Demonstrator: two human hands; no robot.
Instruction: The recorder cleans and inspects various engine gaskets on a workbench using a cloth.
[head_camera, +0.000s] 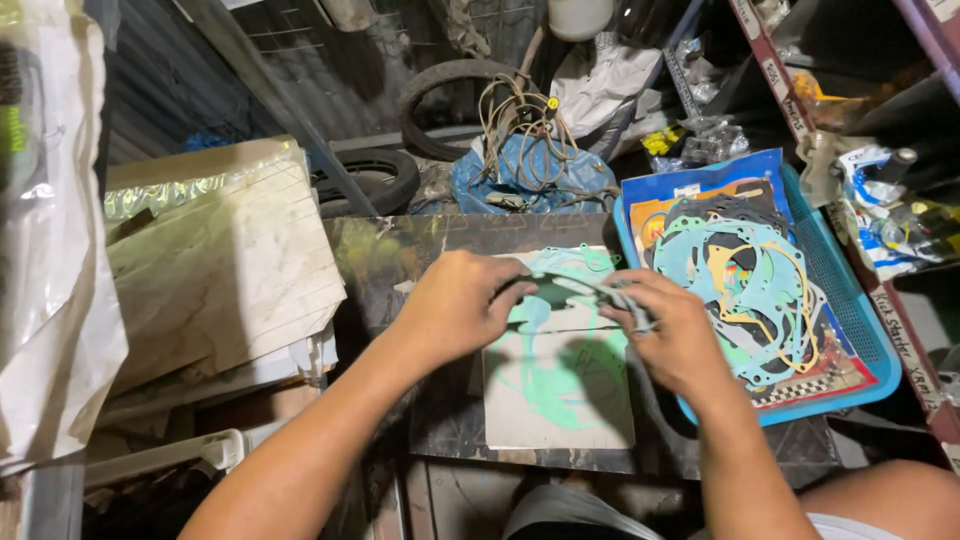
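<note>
While both hands work at the middle of the dark board, the scene sorts as follows.

Hands: two, both belonging to the person wearing the camera; left hand (455, 305) and right hand (672, 335).
Gasket in hand: one thin grey-green gasket (585, 287), stretched between the two hands.
Cardboard sheet: one pale sheet (560, 400) bearing green gasket outlines, lying flat on the board (440, 420) directly beneath the hands.
Tray: one blue plastic tray (858, 330) just right of the sheet, holding a heap of teal, yellow and grey gaskets (745, 290); their number cannot be told.
Tyres: two, one on the floor (372, 172) and one leaning behind it (450, 85).
Left hand pose: palm down, back to the camera, fingers curled and pinching the gasket's left end; forearm enters from lower left.
Right hand pose: knuckles up, fingers bunched and gripping the gasket's right end; forearm enters from lower right.
Gasket axis: long axis runs left to right, dipping slightly toward the right hand, held just above the sheet's upper half.
</note>
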